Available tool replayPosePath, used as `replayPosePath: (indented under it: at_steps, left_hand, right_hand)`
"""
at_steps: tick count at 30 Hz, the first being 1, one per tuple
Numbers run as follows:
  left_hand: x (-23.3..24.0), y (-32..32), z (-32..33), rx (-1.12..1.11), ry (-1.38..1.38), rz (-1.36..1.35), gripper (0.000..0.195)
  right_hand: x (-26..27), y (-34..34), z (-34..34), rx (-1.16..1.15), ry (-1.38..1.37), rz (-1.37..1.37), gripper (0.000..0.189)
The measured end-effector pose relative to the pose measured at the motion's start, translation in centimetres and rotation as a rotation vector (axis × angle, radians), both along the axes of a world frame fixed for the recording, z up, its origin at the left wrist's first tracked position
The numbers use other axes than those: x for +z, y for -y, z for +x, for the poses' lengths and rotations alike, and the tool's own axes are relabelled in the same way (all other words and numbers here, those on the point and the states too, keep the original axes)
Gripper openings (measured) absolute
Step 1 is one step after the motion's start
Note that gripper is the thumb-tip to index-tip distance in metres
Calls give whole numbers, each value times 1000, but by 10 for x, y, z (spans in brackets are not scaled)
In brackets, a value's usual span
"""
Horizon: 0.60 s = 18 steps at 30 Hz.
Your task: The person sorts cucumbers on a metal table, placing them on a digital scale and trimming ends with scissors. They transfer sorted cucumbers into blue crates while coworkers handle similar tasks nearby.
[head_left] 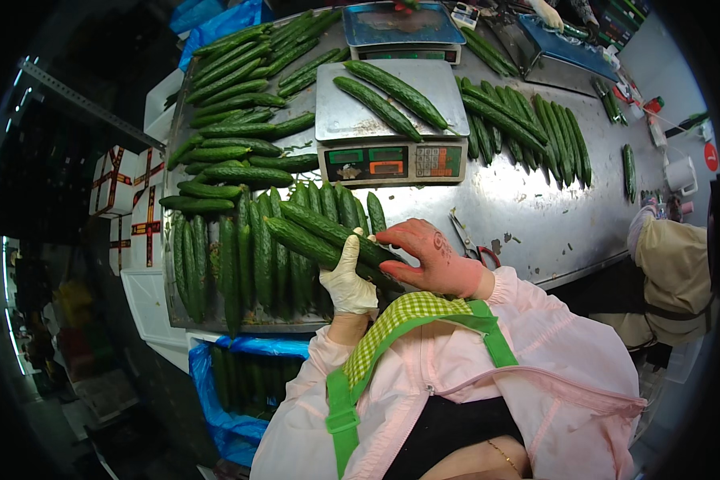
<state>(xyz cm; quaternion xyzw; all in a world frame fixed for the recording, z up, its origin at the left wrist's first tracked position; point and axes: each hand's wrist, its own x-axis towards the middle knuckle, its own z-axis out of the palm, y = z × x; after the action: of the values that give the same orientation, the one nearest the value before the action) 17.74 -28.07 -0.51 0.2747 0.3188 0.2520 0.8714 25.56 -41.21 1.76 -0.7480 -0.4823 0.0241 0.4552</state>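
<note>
Two long green cucumbers (303, 240) lie in my left hand (349, 282), which wears a pale thin glove with the thumb across them. Over their right ends is my right hand (435, 258) in a coral-coloured glove, thumb and fingers apart; whether it touches them I cannot tell. Beyond my hands, two more cucumbers (378, 108) rest slantwise on the metal pan of a digital scale (390, 163). Rows of cucumbers (264, 258) cover the steel table around and left of my left hand. Scissors with red and black handles (469, 245) lie just beyond my right wrist.
More cucumbers (561, 138) lie right of the scale on the steel table (582, 216). A second scale (402, 27) stands behind. A crate lined with blue plastic (216, 414) is below the near edge. White taped boxes (117, 180) are at left, a co-worker's sleeve (672, 264) at right.
</note>
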Motion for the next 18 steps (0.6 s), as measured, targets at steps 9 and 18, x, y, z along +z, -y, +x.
replayPosePath:
  at_steps: [9,18]
  left_hand:
    - [-9,0,-1,28,-30,-4,32]
    - [-12,8,28,-106,1,-74,35]
  right_hand:
    - [-3,16,6,-42,-23,-93,33]
    - [-5,16,14,-16,-655,-240,59]
